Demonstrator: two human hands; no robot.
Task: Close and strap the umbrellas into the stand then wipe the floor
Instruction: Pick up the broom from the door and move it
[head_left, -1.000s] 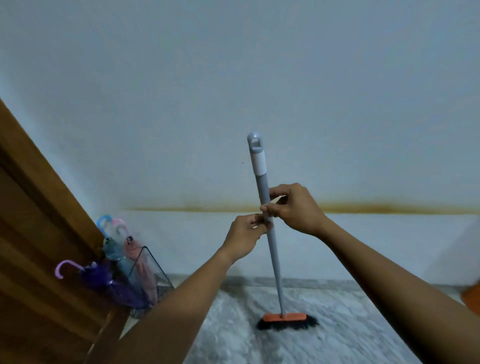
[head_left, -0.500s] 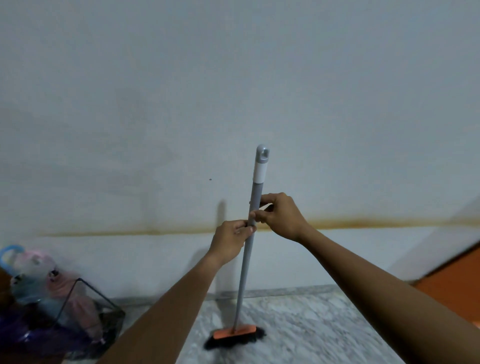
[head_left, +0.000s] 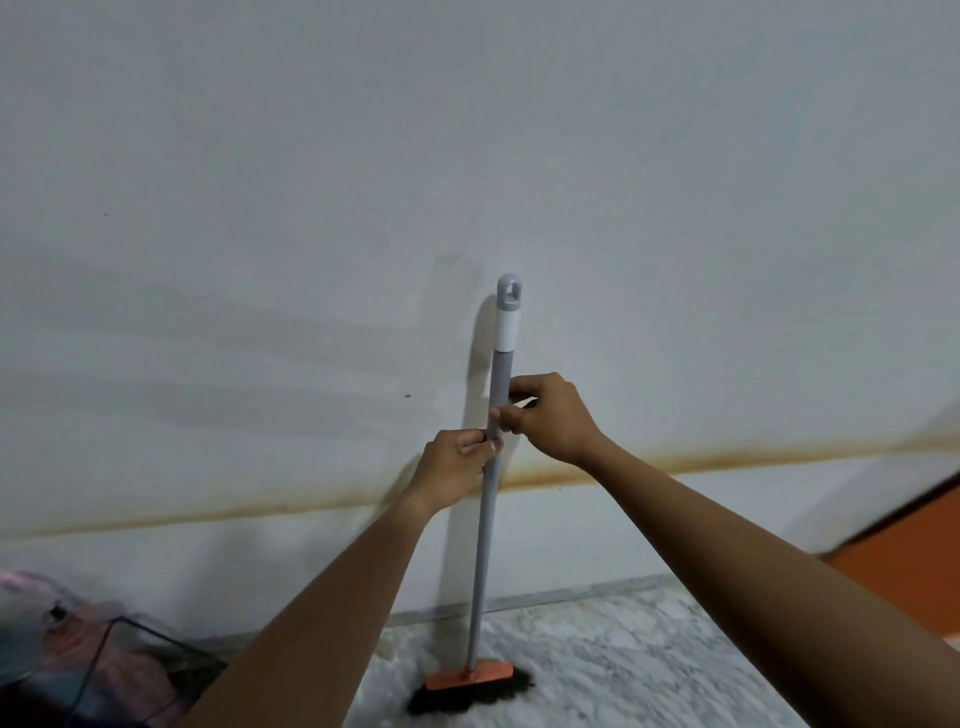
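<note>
1. At the lower left edge, the umbrellas (head_left: 47, 618) stand folded in the wire stand (head_left: 156, 670). They are blurred, and I cannot tell whether the straps are fastened. The stowing step looks finished.
2. The marble floor (head_left: 623, 654) spreads ahead. The broom head (head_left: 467, 675) rests on it, bristles down, close to the foot of the wall.
3. The left hand (head_left: 454, 467) has its fingers curled round the grey broom handle (head_left: 482, 545). The right hand (head_left: 553, 415) is just above it, pinching the handle between thumb and fingertips. The handle stands nearly upright.
4. My judgement is that the floor-cleaning step is in hand but has barely begun. The next move calls for a fuller right-hand grip and the hands set further apart. The handle should then be tilted so the bristles can be drawn across the floor, clear of the stand.
5. Behind is the pale wall (head_left: 311, 208), crossed by a brownish stain band (head_left: 727, 460). An orange surface (head_left: 914, 545) lies at far right.
</note>
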